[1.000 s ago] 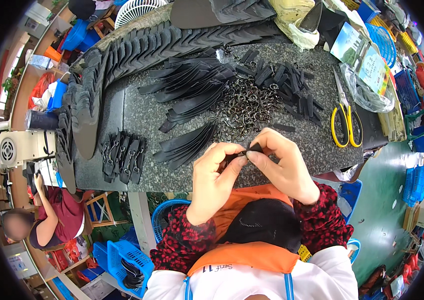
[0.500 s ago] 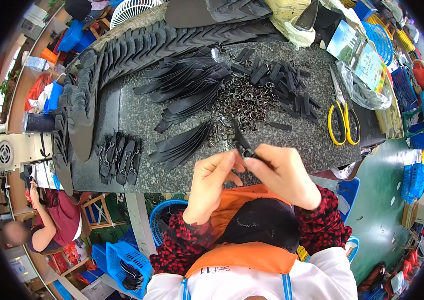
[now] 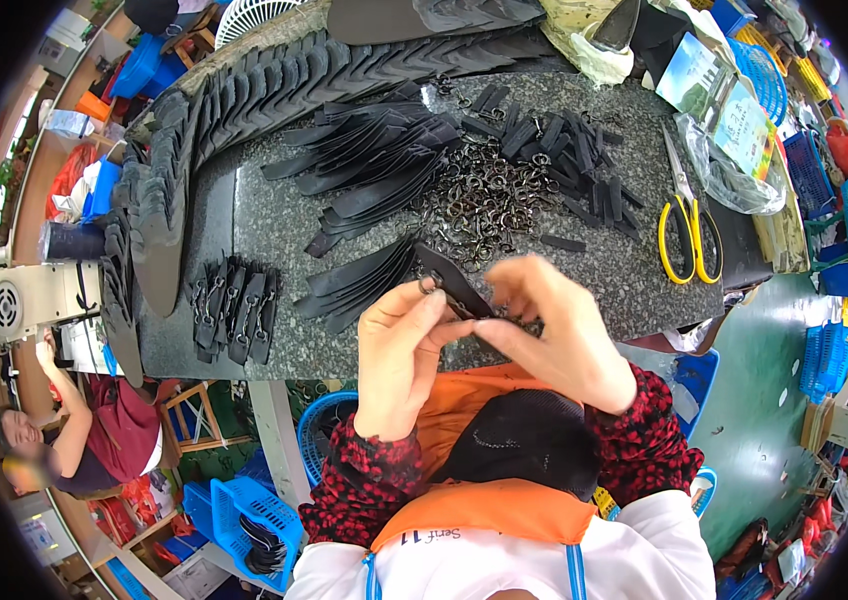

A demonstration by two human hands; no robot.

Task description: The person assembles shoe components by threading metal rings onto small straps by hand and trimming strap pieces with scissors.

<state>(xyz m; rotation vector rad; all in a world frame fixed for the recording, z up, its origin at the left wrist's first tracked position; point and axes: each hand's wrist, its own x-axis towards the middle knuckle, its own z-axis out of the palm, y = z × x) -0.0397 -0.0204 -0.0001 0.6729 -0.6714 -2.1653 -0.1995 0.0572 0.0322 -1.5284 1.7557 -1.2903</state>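
Above the near edge of the table, both hands are at a short black strap [image 3: 452, 277] with a small metal clasp on it. Thumb and finger of my left hand [image 3: 394, 350] pinch the strap beside its metal part. My right hand [image 3: 566, 335] has its thumb at the strap's lower end and its other fingers curled above; part of its grip is hidden. Just beyond the hands lie a heap of metal clasps [image 3: 489, 195], a fan of black strips [image 3: 359, 280] and loose short black pieces [image 3: 584, 170].
Finished-looking straps with clasps [image 3: 234, 310] lie at the table's left. Yellow-handled scissors [image 3: 689, 235] lie at the right. Curved black pieces [image 3: 294, 95] line the far edge. Blue baskets [image 3: 254, 520] stand below left. Another person [image 3: 119, 430] sits at the far left.
The strap has tilted, its upper end now leaning left. My left hand has shifted slightly left, and my right fingers have lifted and spread away from the thumb.
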